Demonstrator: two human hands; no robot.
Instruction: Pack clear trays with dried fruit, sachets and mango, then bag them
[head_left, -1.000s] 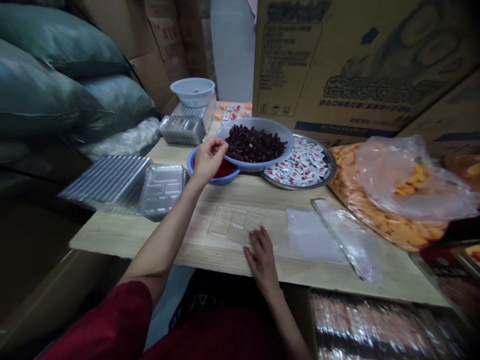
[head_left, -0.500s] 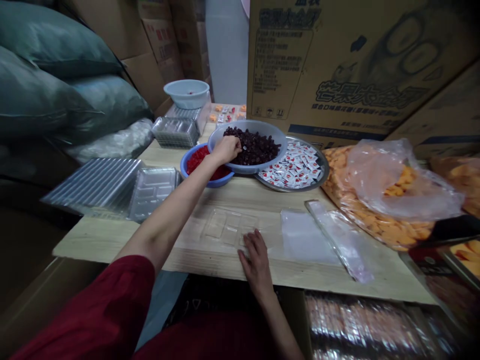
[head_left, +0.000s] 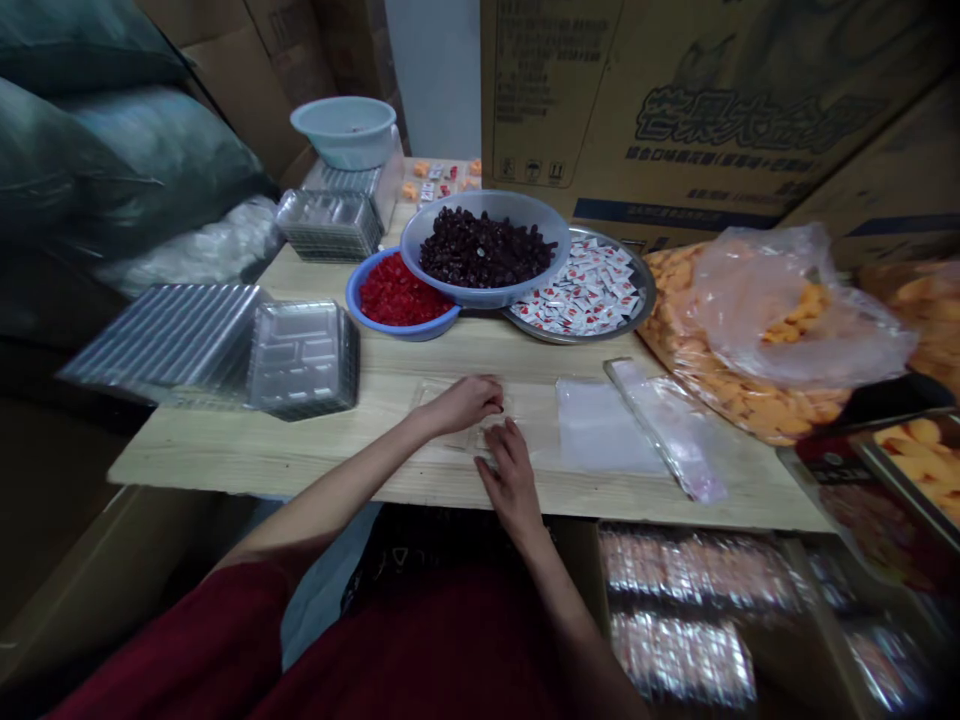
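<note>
My left hand (head_left: 466, 403) is over the clear plastic tray (head_left: 442, 440) on the table, fingers pinched on a small dark candy (head_left: 495, 408). My right hand (head_left: 511, 470) rests at the tray's near right side, fingers apart and slightly bent, its tips touching the rim. Beyond the hands stands a pale blue bowl (head_left: 553, 262) heaped with dark candies (head_left: 480, 245). It overlaps a smaller blue bowl (head_left: 375, 325) of red pieces (head_left: 401, 295) and a metal dish (head_left: 646, 310) of small white printed packets (head_left: 592, 290).
Stacked clear trays (head_left: 300, 355) stand at the left. Clear plastic bags (head_left: 611, 425) lie right of my hands. A large bag of orange pieces (head_left: 690, 300) sits farther right. Cardboard boxes (head_left: 675, 120) rise behind; wrapped packs (head_left: 682, 655) fill a carton below the table edge.
My left hand has come back from the bowl of dark candies to the clear tray, holding a candy. My right hand stays at the tray. The view has tilted down.
</note>
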